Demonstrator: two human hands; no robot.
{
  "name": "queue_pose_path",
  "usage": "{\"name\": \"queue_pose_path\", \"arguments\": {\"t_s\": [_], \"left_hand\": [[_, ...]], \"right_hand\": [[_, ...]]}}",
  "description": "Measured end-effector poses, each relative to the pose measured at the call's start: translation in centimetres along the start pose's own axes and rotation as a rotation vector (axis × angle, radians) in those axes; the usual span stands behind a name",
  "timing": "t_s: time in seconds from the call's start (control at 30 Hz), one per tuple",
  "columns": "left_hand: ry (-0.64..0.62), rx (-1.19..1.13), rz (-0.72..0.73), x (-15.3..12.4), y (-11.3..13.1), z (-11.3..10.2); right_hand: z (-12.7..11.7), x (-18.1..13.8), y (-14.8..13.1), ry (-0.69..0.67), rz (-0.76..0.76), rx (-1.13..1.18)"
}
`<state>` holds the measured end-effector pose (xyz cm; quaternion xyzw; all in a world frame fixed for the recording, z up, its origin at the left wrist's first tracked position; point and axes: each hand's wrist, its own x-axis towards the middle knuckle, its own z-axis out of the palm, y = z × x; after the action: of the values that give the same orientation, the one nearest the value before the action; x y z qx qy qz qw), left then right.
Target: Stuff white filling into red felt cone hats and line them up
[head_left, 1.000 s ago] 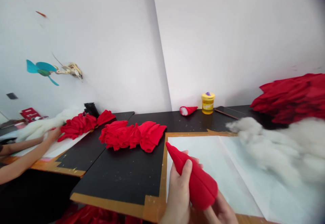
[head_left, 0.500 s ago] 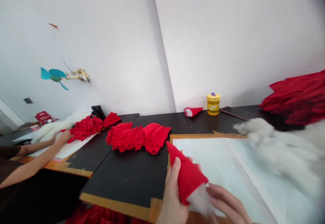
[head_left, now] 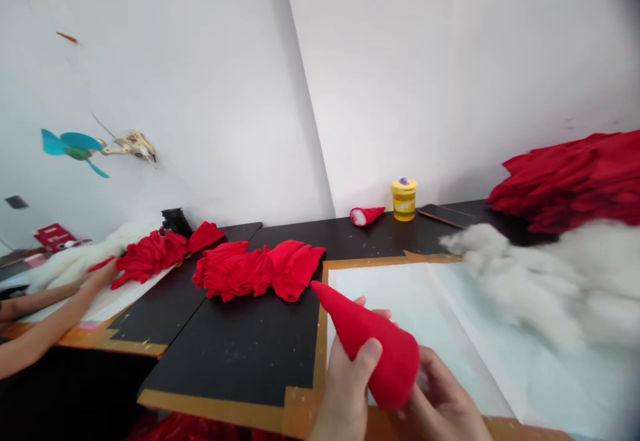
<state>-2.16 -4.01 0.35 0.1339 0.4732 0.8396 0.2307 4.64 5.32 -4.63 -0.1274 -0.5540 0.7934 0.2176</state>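
My left hand (head_left: 345, 384) is wrapped round a red felt cone (head_left: 373, 341), with the thumb pressed on its side. The cone's tip points up and left, and its wide end faces my right hand (head_left: 443, 394). That hand is closed at the open end, its fingertips partly hidden behind the rim. A little white stuffing (head_left: 423, 380) shows between the fingers and the felt. White paper (head_left: 390, 288) lies on the table beneath both hands. To the right, a fluffy heap of white stuffing (head_left: 530, 288) rests on the paper.
Red felt cones lie in a pile (head_left: 257, 271) on the black table (head_left: 235, 348). Along the wall are a stuffed red cone (head_left: 367, 216), a yellow-lidded tub (head_left: 404, 200), a phone (head_left: 443, 216) and more red felt (head_left: 575, 178). A co-worker's arms (head_left: 55, 324) reach in from the left.
The cone has swung so its wide end turns right, and the stuffing that stuck out of it is now mostly out of sight. My right hand has closed in on the opening. The view has shifted right.
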Motion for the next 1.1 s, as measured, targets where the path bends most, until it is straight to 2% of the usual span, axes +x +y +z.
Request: {"name": "queue_pose_path", "arguments": {"t_s": [0.1,0.23,0.37,0.57,0.67,0.8,0.93,1.03,1.1], "left_hand": [[0.056,0.058,-0.020,-0.3,0.0,0.0],[0.133,-0.083,-0.088,0.2,0.1,0.0],[0.289,-0.220,-0.116,1.2,0.3,-0.2],[0.240,-0.123,-0.115,0.8,-0.2,0.5],[0.361,-0.070,-0.062,1.3,-0.5,0.6],[0.483,-0.093,-0.021,2.9,-0.1,-1.0],[0.461,-0.184,-0.050,3.5,0.8,-2.1],[0.390,-0.212,-0.143,3.0,1.4,-1.6],[0.375,-0.217,-0.214,2.6,1.6,-0.8]], "right_hand": [[0.8,0.5,0.2,0.093,-0.072,0.079],[0.6,0.8,1.3,0.138,-0.072,0.173],[-0.2,0.8,1.7,0.123,-0.026,0.129],[-0.1,0.9,1.4,0.030,0.045,0.051],[-0.5,0.9,0.9,0.032,0.081,0.038],[-2.1,0.9,-0.1,0.120,0.113,0.053],[-4.5,1.2,-0.5,0.205,0.065,-0.175],[-5.4,1.6,-0.4,0.238,-0.005,-0.403],[-5.2,1.9,-0.4,0.254,-0.080,-0.490]]}}
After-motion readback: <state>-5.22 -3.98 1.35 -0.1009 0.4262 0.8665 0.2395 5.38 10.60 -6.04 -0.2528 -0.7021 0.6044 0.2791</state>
